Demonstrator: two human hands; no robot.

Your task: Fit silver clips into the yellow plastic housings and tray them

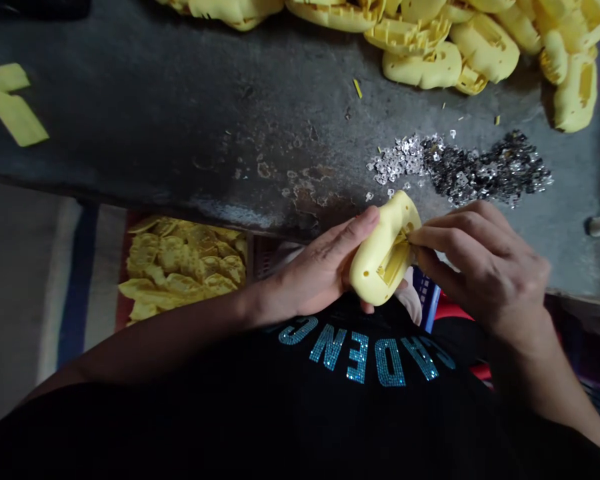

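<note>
A yellow plastic shell point(380, 260) with a rectangular slot and small holes is tilted in front of my body, at the table's near edge. My left hand point(325, 267) wraps round it, thumb along its upper side. At the slot's right end, my right hand point(485, 260) has its thumb and forefinger pinched together against the shell. Whatever lies between those fingertips is hidden or too small to make out. Just beyond both hands is a heap of small metal clips point(480, 167), silvery on the left and darker on the right.
Many more yellow shells point(423, 67) are piled along the table's far side. Flat yellow pieces point(20, 117) lie at the left of the grey table point(155, 120). A small whitish lump point(599, 227) is at the right. Below the edge sits a container of yellow parts point(190, 260).
</note>
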